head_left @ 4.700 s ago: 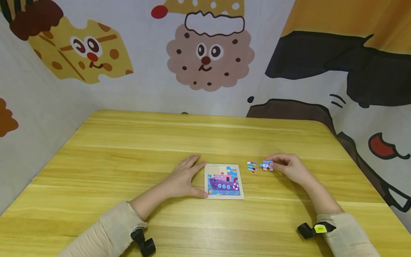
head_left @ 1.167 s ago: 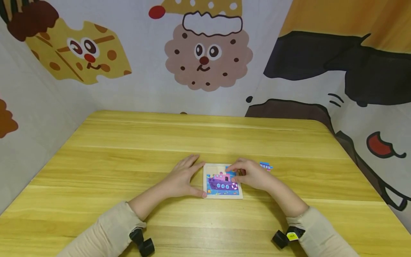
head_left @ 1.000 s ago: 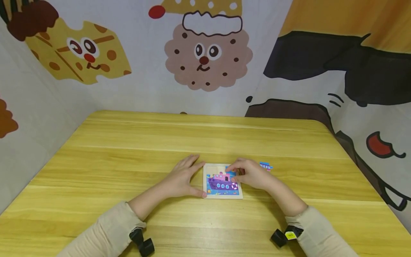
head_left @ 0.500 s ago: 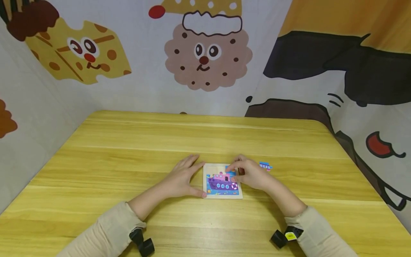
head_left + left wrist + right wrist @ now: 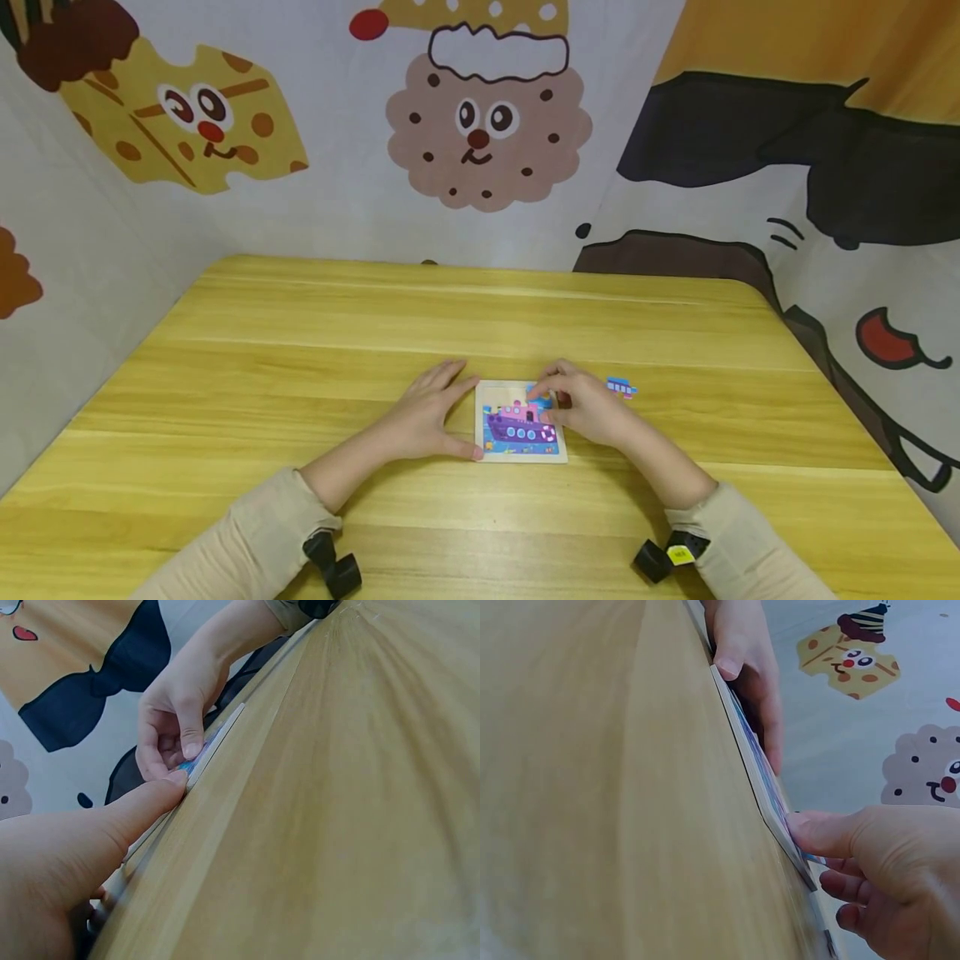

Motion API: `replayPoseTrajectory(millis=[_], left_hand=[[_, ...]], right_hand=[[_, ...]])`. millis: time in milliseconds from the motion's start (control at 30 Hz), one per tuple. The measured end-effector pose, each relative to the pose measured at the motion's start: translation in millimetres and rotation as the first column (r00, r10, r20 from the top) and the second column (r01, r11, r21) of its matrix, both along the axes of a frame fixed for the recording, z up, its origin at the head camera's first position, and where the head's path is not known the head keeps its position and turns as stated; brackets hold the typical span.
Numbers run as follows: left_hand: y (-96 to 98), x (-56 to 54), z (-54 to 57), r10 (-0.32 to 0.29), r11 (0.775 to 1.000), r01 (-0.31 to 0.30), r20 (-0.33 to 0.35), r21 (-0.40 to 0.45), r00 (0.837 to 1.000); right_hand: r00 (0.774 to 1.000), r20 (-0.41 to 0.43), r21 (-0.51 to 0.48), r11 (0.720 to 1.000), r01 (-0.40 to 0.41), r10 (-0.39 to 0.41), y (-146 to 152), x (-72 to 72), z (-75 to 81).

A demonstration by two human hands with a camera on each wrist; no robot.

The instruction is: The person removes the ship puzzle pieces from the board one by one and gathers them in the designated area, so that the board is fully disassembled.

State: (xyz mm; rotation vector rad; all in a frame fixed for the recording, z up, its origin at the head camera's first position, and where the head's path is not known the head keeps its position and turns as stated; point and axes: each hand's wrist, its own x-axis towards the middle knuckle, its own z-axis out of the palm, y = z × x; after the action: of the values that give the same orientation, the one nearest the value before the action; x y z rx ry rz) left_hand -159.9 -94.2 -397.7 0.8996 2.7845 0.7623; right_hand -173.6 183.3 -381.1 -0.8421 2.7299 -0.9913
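A square jigsaw puzzle board [image 5: 525,459] with a pink and purple ship picture lies flat on the table, bare wood showing along its upper left. My left hand [image 5: 423,417] spreads round the board's left side, thumb at the lower left corner and fingers at the upper left. Over the upper right part, my right hand [image 5: 592,408] bends its thumb and index finger together on a puzzle piece [image 5: 815,859], mostly hidden by the fingers. One loose puzzle piece [image 5: 621,387], blue with pale windows, lies just beyond the right hand.
The wooden table [image 5: 360,317] stretches away on all sides of the board. Behind it hangs a pale cloth [image 5: 330,208] printed with cartoon food. Black wrist cameras [image 5: 333,567] sit on both sleeves.
My right hand has come left from the loose pieces onto the board, where it barely moves over the last second. The striped piece is gone from the table. My left hand stays put.
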Motion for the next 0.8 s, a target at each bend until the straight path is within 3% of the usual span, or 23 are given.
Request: replayPoseTrajectory(millis=[367,800], left_hand=[[-0.1,0.6,0.4,0.003,1.0,-0.003,0.007,-0.007,1.0],[0.1,0.8,-0.2,0.006,1.0,-0.006,0.005,-0.007,1.0]], right_hand=[[0.997,-0.029,0.031,0.997,0.073,-0.072,-2.3,3.7,1.5],[0.994,-0.077,-0.062,0.995,0.076,-0.081,3.7,7.1,-3.3]])
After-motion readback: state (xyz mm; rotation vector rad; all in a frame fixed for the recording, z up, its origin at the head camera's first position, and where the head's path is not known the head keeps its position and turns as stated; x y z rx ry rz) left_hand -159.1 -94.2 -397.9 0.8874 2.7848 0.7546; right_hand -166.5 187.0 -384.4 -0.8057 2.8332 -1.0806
